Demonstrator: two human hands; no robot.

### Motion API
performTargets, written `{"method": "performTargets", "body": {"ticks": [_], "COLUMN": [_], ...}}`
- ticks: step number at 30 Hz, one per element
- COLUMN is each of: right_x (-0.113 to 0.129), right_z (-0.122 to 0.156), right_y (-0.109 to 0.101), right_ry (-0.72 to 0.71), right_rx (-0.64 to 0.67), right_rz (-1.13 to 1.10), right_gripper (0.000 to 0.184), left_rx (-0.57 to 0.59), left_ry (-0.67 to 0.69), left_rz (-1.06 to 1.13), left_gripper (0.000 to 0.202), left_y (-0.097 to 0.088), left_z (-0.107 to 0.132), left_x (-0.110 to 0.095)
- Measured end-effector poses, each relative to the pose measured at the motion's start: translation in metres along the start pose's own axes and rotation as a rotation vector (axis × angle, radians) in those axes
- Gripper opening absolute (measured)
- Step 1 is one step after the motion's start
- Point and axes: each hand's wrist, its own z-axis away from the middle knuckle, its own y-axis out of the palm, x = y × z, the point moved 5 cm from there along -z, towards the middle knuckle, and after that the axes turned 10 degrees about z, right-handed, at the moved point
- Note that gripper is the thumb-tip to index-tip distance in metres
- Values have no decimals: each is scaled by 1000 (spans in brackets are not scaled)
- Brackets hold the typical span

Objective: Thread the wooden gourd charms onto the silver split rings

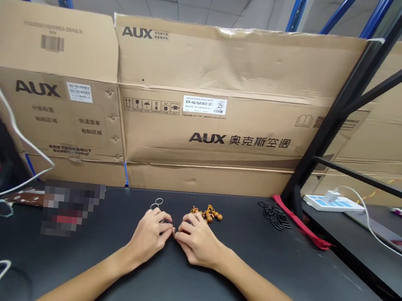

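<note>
My left hand (149, 235) and my right hand (198, 240) rest on a black table top (186, 295), their fingertips meeting near the middle. I cannot tell whether a small item lies between the fingertips. Just beyond my left hand lie thin metal rings (156, 204). Small brown wooden gourd-shaped beads (208, 213) sit in a cluster just past my right hand's fingers. Farther right is a heap of black loops (275, 216), with a red strap (301, 222) beside it.
Flattened AUX cardboard cartons (203, 131) stand along the table's back edge. A black steel post (336, 121) rises at right, beside a white power strip (334, 203) with a cable. A pixelated patch (72, 209) covers part of the left table.
</note>
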Motion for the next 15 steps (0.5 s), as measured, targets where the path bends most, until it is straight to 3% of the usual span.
{"method": "performTargets", "body": {"ticks": [4,7,11,13,15], "right_x": [1,-2,-4,-3,-1], "right_z": [0,1,2,2,2], "right_y": [-1,1,3,3,3], "right_ry": [27,88,121,118,89], "right_rx": [-5,-18,-20,-17,-8], "right_rz": [-12,-13,-31,-36,-32], "right_gripper": [14,15,16,17,16], "left_rx": [3,14,74,70,7], "left_ry": [-124,23,267,273,176], "left_rz": [51,-76,-215,-194,-100], "left_gripper": [25,17,21,22,24], "left_y": [1,-3,-4,-3,-5], "left_z": [-1,-2,2,2,0], "left_x": [9,0,-14,-15,-11]}}
